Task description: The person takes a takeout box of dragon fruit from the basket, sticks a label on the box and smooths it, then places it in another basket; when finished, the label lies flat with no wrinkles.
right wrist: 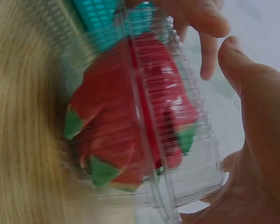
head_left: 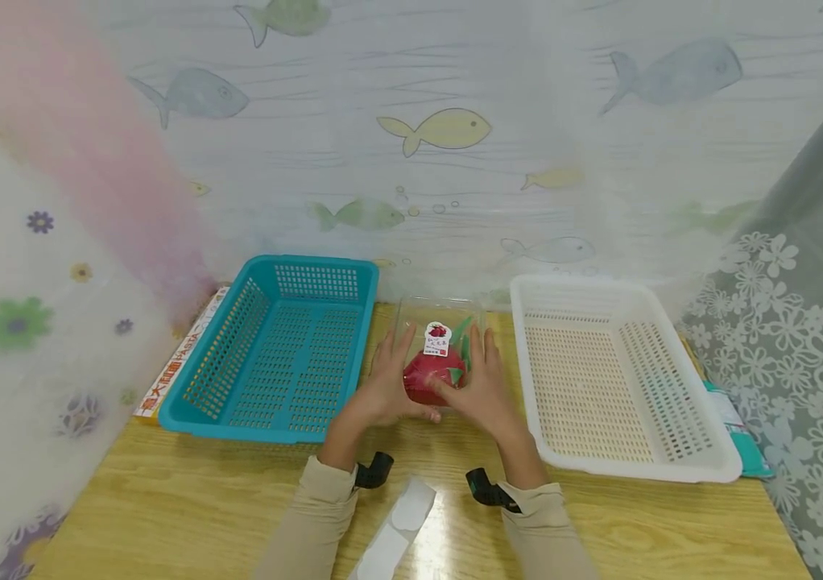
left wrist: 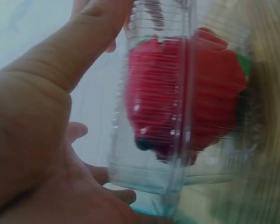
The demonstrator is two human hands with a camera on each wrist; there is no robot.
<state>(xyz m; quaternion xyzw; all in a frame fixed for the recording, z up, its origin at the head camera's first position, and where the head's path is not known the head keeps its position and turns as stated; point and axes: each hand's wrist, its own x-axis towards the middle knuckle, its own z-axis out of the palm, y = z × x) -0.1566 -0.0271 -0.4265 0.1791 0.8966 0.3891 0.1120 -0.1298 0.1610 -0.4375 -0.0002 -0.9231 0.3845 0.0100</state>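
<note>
A clear plastic clamshell box [head_left: 440,306] stands on the table between both hands, its lid down. Through the plastic a red dragon fruit [head_left: 435,374] with green-tipped scales shows. A white label [head_left: 438,339] with a fruit picture is on the lid. My left hand [head_left: 386,387] rests along the box's left side, fingers extended. Along the right side lies my right hand [head_left: 485,391], its fingers also straight and its thumb over the lid's near part. Both wrist views show the box's ridged walls [left wrist: 149,177] close to the fingers.
A teal basket [head_left: 299,346] stands left of the box, and a white basket [head_left: 585,387] stands right. A strip of white round stickers [head_left: 395,528] lies between the forearms. A printed carton [head_left: 183,354] is beside the teal basket; a teal packet [head_left: 741,431] is beside the white one.
</note>
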